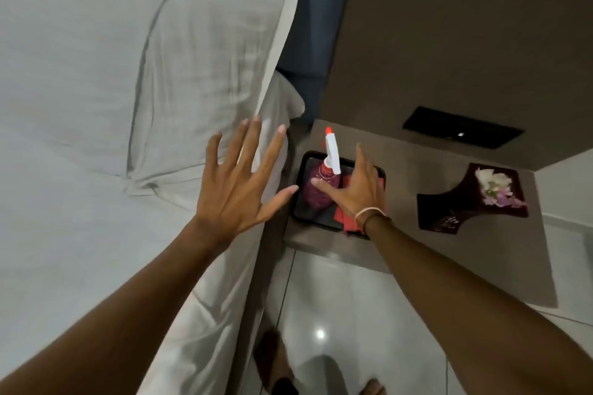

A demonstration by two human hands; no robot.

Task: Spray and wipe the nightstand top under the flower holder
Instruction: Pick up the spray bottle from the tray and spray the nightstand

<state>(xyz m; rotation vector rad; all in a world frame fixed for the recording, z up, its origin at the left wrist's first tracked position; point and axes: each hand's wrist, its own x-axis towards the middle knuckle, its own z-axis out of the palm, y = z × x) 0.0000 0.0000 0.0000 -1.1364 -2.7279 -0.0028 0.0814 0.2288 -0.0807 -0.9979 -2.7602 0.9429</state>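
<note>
While left hand (239,184) hovers spread, right hand (354,191) seemingly touches spray bottle (321,184).

- The room is dim, with a soft, even, slightly cool cast and muted colours.
- 1 small white glare spot sits on the glossy floor tiles (320,334), the mirror of a light overhead.
- The white pillow (134,67) and bed sheet (64,234) are the brightest areas; their folds show as soft grey shadow lines.
- The brown wall panel (465,26) and nightstand top (449,253) read dark and flat, with little surface detail.
- A dark shadow runs under the nightstand's front edge and down the gap beside the bed.
- Wide-angle distortion bends straight edges and stretches both forearms toward the lower corners.
- The whole frame is slightly soft and smeared; the feet (279,362) at the bottom edge are blurred.
</note>
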